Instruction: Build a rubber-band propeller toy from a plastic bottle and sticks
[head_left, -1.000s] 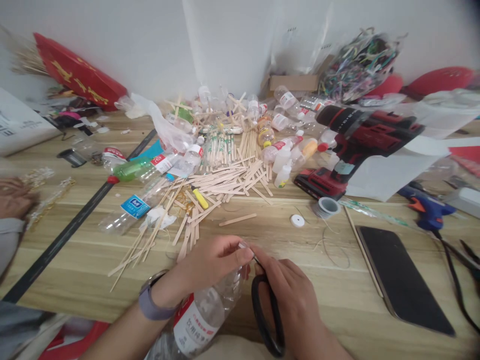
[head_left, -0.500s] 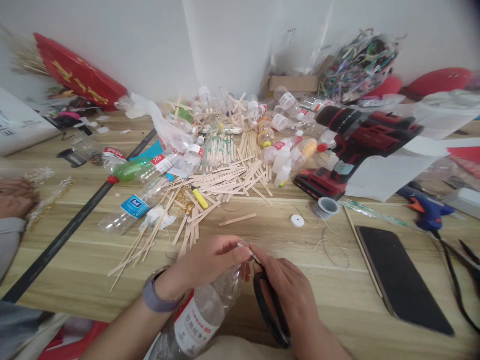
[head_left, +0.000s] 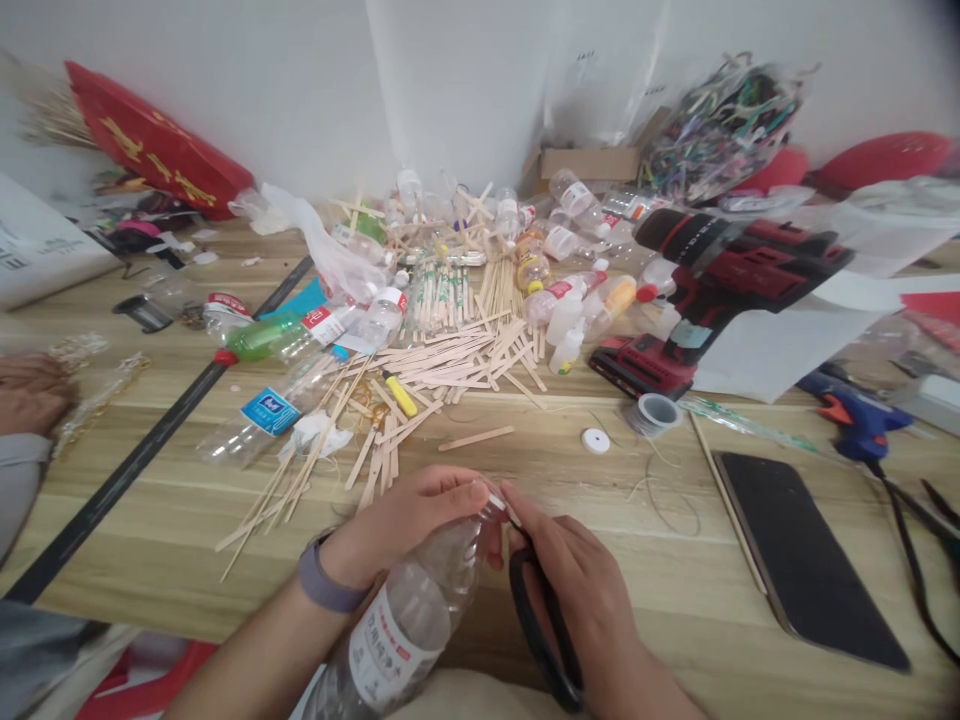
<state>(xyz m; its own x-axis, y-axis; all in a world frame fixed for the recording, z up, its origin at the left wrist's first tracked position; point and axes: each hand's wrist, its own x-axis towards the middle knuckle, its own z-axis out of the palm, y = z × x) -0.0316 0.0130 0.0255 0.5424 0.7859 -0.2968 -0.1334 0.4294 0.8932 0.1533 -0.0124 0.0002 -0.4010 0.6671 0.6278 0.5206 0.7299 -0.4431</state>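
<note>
My left hand [head_left: 424, 510] is closed around the neck of a clear plastic water bottle [head_left: 431, 610], with the thumb along the top. The bottle lies tilted toward my lap, its white and red label facing up. A small white piece [head_left: 496, 502] shows at the bottle's mouth. In my right hand [head_left: 589, 580] is a pair of scissors [head_left: 541, 625] with black handles, the fingers wrapped round them. The scissors' tip meets the bottle mouth between my fingertips; the blades are mostly hidden. Both hands are just above the table's near edge.
Wooden craft sticks [head_left: 450, 360] and plastic bottles [head_left: 574, 195] are heaped ahead. A red cordless drill [head_left: 742, 290] stands right, near a phone [head_left: 810, 555] and a blue glue gun [head_left: 855, 415]. A dark strip [head_left: 157, 450] crosses the left side, beside another person's hand [head_left: 34, 395].
My left hand has shifted slightly and its thumb has drawn back, so more of the bottle's neck shows. The bottle has turned a little. My right hand has barely moved.
</note>
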